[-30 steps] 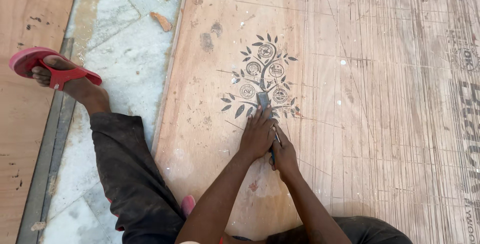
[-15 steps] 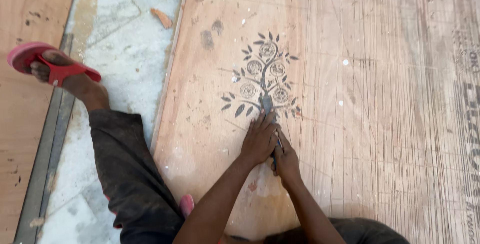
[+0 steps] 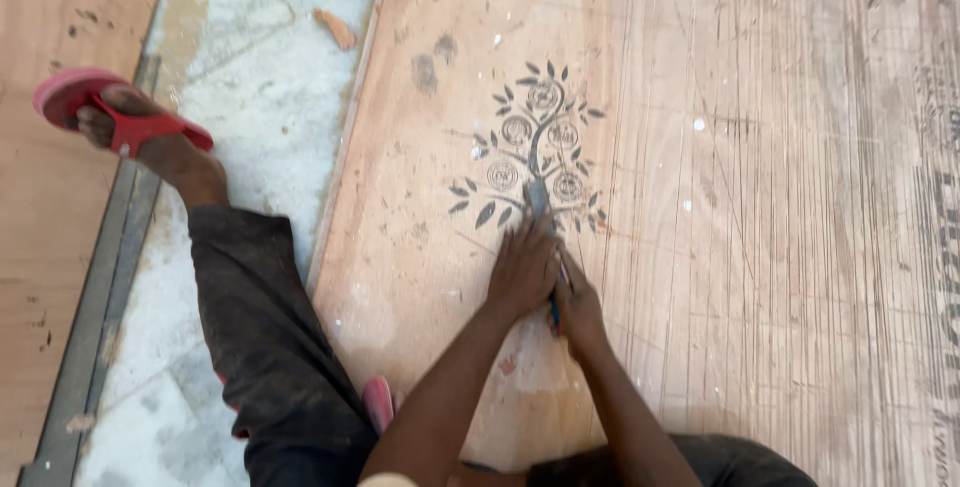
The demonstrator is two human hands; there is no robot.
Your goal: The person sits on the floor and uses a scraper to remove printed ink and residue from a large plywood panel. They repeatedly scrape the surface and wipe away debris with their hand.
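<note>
Far left there's a foot in a red sandal (image 3: pixel 120 122) stretched out over a metal strip (image 3: pixel 95 307) and a pale stone floor (image 3: pixel 250 97), with the dark trouser leg (image 3: pixel 270 347) running back toward the camera and a wood scrap (image 3: pixel 335 29) lying up top. Then the plywood sheet (image 3: pixel 760 247) takes over, and on it sits a dark tree design (image 3: pixel 535 147) with curly branches, leaves and round blooms. The left hand (image 3: pixel 520 267) is curled down near the front of a tool (image 3: pixel 538 197), fingers wrapped close to the tip, which sits right at the base of the trunk. The right hand (image 3: pixel 578 307) is tucked just behind, closed around the blue handle, so both hands are bunched together on the one tool. For this kind of work I'd say keep the front hand low and braced on the sheet as a guide, let the rear one do the pushing, and take short, shallow strokes along the line so the tip doesn't skid into the leaves. Can't tell exactly what sort of blade it is, the hands cover most of it.
</note>
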